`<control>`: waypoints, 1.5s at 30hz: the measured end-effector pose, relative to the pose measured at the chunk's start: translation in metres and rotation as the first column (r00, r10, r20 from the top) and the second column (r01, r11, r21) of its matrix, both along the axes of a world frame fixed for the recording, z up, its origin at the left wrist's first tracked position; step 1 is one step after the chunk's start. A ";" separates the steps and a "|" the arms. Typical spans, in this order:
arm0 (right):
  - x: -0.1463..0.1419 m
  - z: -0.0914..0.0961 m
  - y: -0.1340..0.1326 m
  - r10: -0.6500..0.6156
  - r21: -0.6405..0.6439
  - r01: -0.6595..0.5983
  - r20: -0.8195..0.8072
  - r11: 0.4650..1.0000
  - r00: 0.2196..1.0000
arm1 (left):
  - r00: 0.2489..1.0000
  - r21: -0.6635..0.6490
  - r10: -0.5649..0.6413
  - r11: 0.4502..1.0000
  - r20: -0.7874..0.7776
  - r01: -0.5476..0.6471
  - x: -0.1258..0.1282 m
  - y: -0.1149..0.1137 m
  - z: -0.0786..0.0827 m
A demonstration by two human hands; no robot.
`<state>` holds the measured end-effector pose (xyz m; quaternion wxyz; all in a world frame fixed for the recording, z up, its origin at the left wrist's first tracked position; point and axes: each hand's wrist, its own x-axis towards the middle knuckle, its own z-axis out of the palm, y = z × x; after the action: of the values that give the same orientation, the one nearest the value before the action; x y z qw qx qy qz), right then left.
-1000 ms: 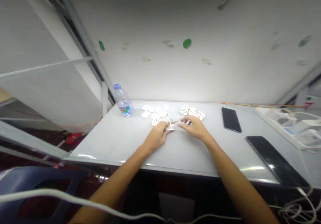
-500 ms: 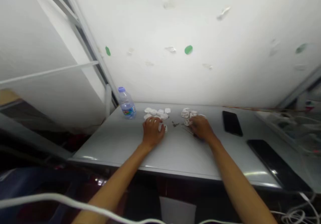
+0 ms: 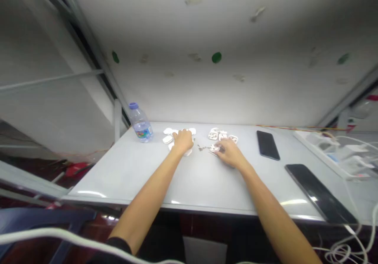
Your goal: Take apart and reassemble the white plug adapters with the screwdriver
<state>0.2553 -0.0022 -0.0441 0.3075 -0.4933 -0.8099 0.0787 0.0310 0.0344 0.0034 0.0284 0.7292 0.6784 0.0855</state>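
**Left hand (image 3: 182, 142) and right hand (image 3: 232, 154), curled low over a pale table (image 3: 118, 177)**

The water bottle (image 3: 140, 123) serves as the reference point. Just right of it lies a cluster of oval white plastic covers (image 3: 168, 139). The left hand rests on this cluster with its fingers curled down, hiding part of it, so a grip on any one cover cannot be told. Farther right of the bottle, past a few small metal pins (image 3: 202, 147), sits a group of perforated white plates (image 3: 223, 135). The right hand's fingertips (image 3: 221, 149) bear on a loose white plate (image 3: 214, 148) just below that group – pinched or merely pressed, the view does not settle. Handling note: parts this small are best taken by their edges, with the fingertips alone and the palm kept high, so that neighbouring pieces stay put. The plates are flat and pale, pierced with dark holes; the covers look plain and smooth. Well right of the bottle lie two black smartphones (image 3: 267, 145) (image 3: 320, 193), and beyond them a white power strip (image 3: 321, 149).
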 end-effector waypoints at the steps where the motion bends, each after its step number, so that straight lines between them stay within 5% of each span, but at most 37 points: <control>1: 0.000 0.000 0.000 -0.005 -0.007 0.005 -0.022 1.000 1.000 | 1.000 0.005 -0.017 1.000 0.006 0.017 -0.001 -0.001 0.001; 4: -0.002 0.001 -0.001 -0.018 -0.023 0.016 -0.119 1.000 0.993 | 0.996 0.049 -0.071 0.996 0.053 0.068 -0.004 -0.008 0.005; 6: -0.004 0.004 -0.003 -0.027 -0.029 0.022 -0.192 0.999 0.981 | 0.949 0.103 -0.153 0.986 0.276 0.129 -0.003 -0.014 0.005; 9: -0.009 0.010 -0.006 0.000 -0.043 -0.013 -0.283 0.999 0.959 | 0.608 0.123 -0.240 0.966 0.757 0.229 0.005 -0.025 -0.001; 10: -0.010 0.012 -0.007 0.021 -0.051 -0.039 -0.313 0.998 0.950 | 0.536 0.106 -0.232 0.961 0.812 0.256 0.008 -0.029 -0.004; 17: -0.022 0.016 -0.015 0.089 -0.141 -0.176 -0.476 0.974 0.875 | 0.244 0.072 -0.142 0.958 0.959 0.276 0.021 -0.047 -0.020; 26: -0.026 0.018 -0.018 0.124 -0.151 -0.246 -0.556 0.957 0.822 | 0.359 0.022 -0.072 0.990 0.931 0.143 0.026 -0.057 -0.023; 33: -0.028 0.018 -0.018 0.140 -0.137 -0.255 -0.551 0.957 0.823 | 0.215 -0.133 0.084 0.965 0.973 0.225 0.027 -0.056 -0.023; 37: -0.027 0.020 -0.018 0.138 -0.121 -0.241 -0.544 0.963 0.828 | 0.176 -0.105 0.069 0.974 0.982 0.201 0.025 -0.054 -0.022; 42: -0.026 0.026 -0.020 0.119 -0.230 -0.278 -0.531 0.933 0.839 | 0.260 -0.006 -0.049 0.979 0.964 0.206 0.022 -0.055 -0.025; 45: -0.026 0.025 -0.019 0.086 -0.249 -0.256 -0.540 0.934 0.838 | 0.430 0.072 -0.158 0.975 0.889 0.211 0.018 -0.063 -0.026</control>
<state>0.2289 -0.0216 -0.0192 0.4250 -0.4203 -0.7149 0.3629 0.0491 -0.0284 -0.0228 0.4060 0.6451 0.4812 0.4331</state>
